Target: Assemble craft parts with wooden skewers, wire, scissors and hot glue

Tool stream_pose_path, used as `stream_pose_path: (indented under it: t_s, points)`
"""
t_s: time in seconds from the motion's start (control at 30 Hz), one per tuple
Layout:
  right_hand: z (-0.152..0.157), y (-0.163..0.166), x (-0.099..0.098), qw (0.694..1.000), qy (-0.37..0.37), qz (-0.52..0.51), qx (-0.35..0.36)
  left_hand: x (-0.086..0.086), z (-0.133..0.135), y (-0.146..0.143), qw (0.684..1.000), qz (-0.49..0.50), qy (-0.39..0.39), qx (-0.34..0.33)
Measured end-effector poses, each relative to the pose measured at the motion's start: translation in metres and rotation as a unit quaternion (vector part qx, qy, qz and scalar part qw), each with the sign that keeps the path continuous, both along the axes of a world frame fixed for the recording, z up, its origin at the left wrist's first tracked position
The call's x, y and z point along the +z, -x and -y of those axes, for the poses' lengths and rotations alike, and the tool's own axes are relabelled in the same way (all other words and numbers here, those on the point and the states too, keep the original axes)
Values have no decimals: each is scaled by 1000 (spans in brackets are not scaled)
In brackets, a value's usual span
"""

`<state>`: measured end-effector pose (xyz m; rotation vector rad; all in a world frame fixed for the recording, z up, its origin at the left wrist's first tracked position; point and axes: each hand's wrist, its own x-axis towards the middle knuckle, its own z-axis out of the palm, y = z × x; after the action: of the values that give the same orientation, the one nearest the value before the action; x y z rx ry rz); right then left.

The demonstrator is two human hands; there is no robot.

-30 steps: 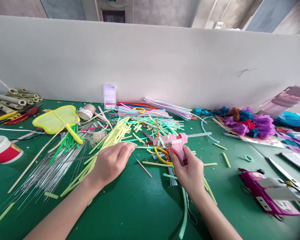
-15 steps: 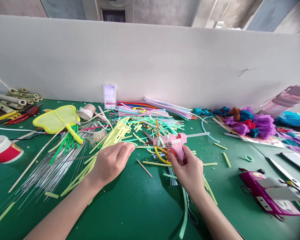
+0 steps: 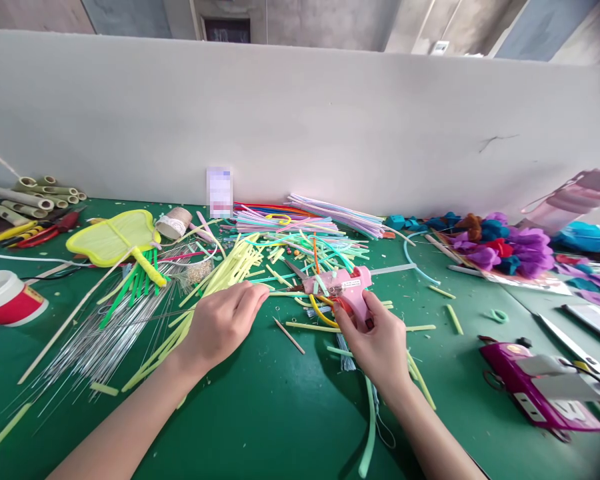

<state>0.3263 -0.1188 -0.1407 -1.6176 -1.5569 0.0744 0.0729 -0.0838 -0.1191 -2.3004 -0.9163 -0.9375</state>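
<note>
My right hand [image 3: 376, 341] grips the handle of a pink hot glue gun [image 3: 347, 287] that lies over a heap of cut coloured straws [image 3: 300, 253] on the green table [image 3: 280, 413]. A clear glue stick [image 3: 397, 269] pokes out of the gun's back end toward the right. My left hand [image 3: 223, 320] rests with its fingers curled on a bundle of pale yellow straws [image 3: 215, 280]; what the fingertips pinch is too small to make out. A short wooden stick [image 3: 289, 335] lies between my hands.
Thin metal wires [image 3: 95, 340], a yellow butterfly-shaped fan [image 3: 113, 237], a tape roll [image 3: 174, 223], bamboo tubes [image 3: 35, 193] and a red-and-white cup [image 3: 7, 300] lie to the left. To the right are paper flowers [image 3: 505, 250] and a magenta power strip [image 3: 540, 390]. A white partition [image 3: 300, 120] backs the table.
My right hand and the glue gun have shifted slightly left. The left hand has barely moved.
</note>
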Motion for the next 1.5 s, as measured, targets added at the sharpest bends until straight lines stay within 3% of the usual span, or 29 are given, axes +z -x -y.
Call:
stream_pose_path:
  t_s: [1.5]
  points:
    - [1, 1, 1, 1000, 15, -14, -1, -1, -2, 1, 1000, -1, 0, -2]
